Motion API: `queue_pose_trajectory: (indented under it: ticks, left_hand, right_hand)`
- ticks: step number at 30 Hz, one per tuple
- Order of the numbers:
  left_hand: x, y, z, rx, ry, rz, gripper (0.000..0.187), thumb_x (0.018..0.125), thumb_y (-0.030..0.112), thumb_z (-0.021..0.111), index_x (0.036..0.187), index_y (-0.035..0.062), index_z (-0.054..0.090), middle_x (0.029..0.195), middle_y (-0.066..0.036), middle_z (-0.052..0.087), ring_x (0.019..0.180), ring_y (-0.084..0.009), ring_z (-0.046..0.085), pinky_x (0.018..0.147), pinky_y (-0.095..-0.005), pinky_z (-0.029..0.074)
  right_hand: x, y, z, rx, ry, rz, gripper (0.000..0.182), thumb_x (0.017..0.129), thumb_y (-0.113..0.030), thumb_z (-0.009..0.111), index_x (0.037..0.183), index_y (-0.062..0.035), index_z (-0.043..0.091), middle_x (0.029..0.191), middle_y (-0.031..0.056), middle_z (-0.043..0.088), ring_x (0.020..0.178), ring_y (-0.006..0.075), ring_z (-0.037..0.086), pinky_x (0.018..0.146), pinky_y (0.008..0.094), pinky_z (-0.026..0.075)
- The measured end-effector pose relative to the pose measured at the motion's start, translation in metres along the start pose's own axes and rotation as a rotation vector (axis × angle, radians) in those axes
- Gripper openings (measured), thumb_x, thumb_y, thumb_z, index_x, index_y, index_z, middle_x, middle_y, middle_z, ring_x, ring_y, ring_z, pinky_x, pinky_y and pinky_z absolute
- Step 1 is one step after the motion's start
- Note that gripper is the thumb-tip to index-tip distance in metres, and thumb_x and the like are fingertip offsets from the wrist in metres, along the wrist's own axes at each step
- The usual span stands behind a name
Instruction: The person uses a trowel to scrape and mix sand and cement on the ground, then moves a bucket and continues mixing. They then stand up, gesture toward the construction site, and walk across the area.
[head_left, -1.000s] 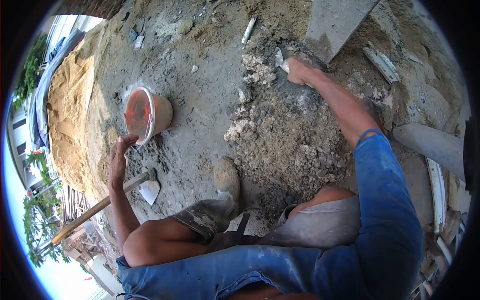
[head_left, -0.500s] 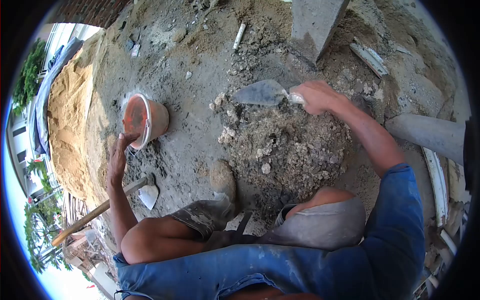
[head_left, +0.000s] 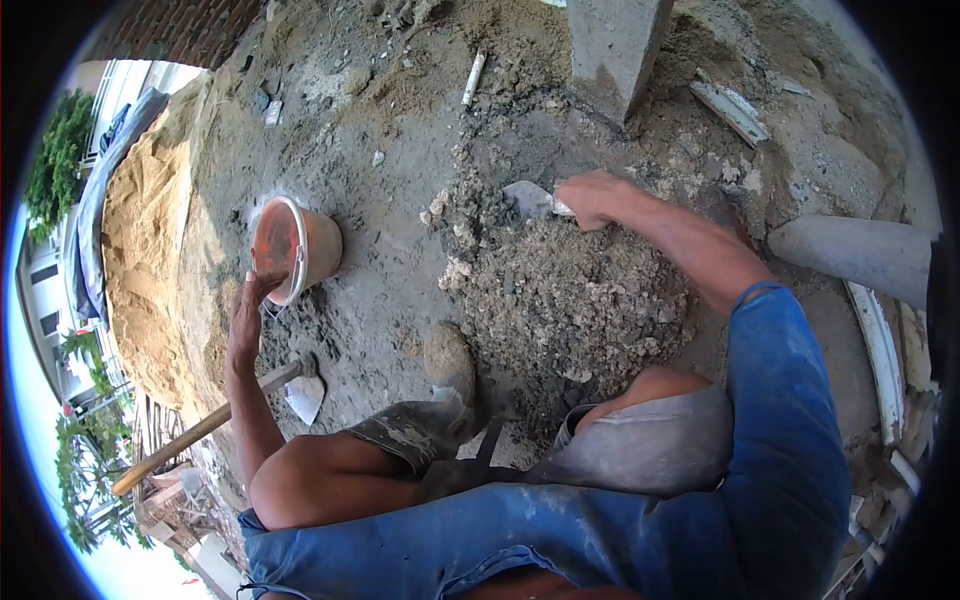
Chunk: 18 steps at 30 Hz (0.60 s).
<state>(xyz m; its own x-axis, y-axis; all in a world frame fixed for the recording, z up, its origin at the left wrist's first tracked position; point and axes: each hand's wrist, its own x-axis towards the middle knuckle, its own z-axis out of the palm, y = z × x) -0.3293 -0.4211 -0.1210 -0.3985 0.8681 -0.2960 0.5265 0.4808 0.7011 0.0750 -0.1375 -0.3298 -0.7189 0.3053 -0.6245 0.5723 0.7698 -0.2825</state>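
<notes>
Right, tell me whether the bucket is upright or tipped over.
Upright: the bucket stands on its base, its open mouth facing the same way the building rises in this sideways view.

Trowel (head_left: 528, 199), apparently tilted, at crumbly heap (head_left: 580, 290)

You wear one blue top (head_left: 620, 540), faded, dusted with pale smudges, a ragged curved edge at lower middle; right sleeve (head_left: 785, 370) ending near the elbow. Your legwear (head_left: 650, 450): grey and dirt-stained on the right, darker with pale splotches on the left; one foot (head_left: 450, 352), sand-caked, covering indistinct. Your left hand (head_left: 246, 312) and right hand (head_left: 592, 200), both bare.
</notes>
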Motion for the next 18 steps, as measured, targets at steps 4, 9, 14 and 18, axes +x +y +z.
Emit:
queue_pose_trajectory:
  ticks: [4,9,14,18]
  left_hand:
    - [0.005,0.002,0.000,0.107,-0.031,-0.027,0.060,0.105,0.042,0.025,0.115,-0.0042,0.061,0.116,-0.019,0.063,0.114,-0.0269,0.058,0.105,-0.0406,0.039]
    - [0.010,0.005,-0.004,0.136,-0.072,0.017,0.061,0.104,0.044,0.028,0.114,-0.0046,0.062,0.115,-0.019,0.064,0.112,-0.0276,0.059,0.105,-0.0406,0.039]
    - [0.000,-0.001,-0.006,0.132,-0.062,-0.025,0.060,0.104,0.043,0.028,0.113,-0.0048,0.063,0.114,-0.018,0.064,0.112,-0.0276,0.058,0.105,-0.0408,0.039]
    - [-0.009,-0.009,-0.008,0.062,-0.051,-0.070,0.060,0.104,0.041,0.027,0.111,-0.0075,0.063,0.109,-0.017,0.066,0.108,-0.0264,0.060,0.104,-0.0382,0.039]
  right_hand:
    - [-0.071,-0.018,-0.006,-0.242,-0.002,-0.208,0.018,0.064,0.004,0.065,0.080,-0.0045,0.070,0.082,0.0119,0.070,0.080,0.0275,0.069,0.066,0.0390,0.055]
    - [-0.100,0.004,-0.039,-0.155,-0.017,-0.089,0.029,0.069,0.004,0.061,0.096,-0.0074,0.067,0.087,0.0099,0.069,0.086,0.0283,0.068,0.070,0.0376,0.055]
    - [-0.030,0.049,0.001,0.315,0.350,0.412,0.036,0.077,0.003,0.055,0.111,-0.0047,0.062,0.109,0.0177,0.066,0.106,0.0323,0.063,0.086,0.0442,0.052]
    - [0.017,0.028,-0.018,0.323,0.266,0.481,0.033,0.079,0.004,0.054,0.111,-0.0009,0.062,0.116,0.0199,0.064,0.110,0.0343,0.061,0.091,0.0448,0.051]
